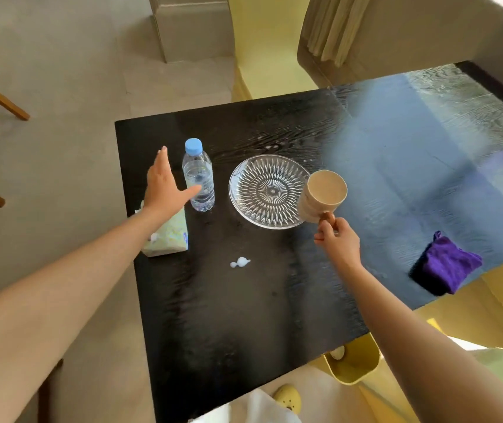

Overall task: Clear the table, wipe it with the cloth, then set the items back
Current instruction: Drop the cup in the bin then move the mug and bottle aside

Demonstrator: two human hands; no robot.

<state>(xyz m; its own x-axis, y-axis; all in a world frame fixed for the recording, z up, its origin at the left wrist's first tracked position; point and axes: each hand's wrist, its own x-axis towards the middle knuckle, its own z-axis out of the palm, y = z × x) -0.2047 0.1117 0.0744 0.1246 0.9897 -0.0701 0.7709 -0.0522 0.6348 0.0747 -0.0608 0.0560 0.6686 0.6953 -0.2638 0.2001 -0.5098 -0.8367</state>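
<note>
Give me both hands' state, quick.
Left hand: open, reaching at the water bottle, not gripping.
Right hand: closed on the beige mug handle.

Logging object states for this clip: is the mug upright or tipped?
Tipped. The right hand holds the mug by its handle, its open mouth facing the camera.

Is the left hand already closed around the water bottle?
No. The left hand is open with fingers spread beside the water bottle, while the right hand holds the mug by its handle.
</note>
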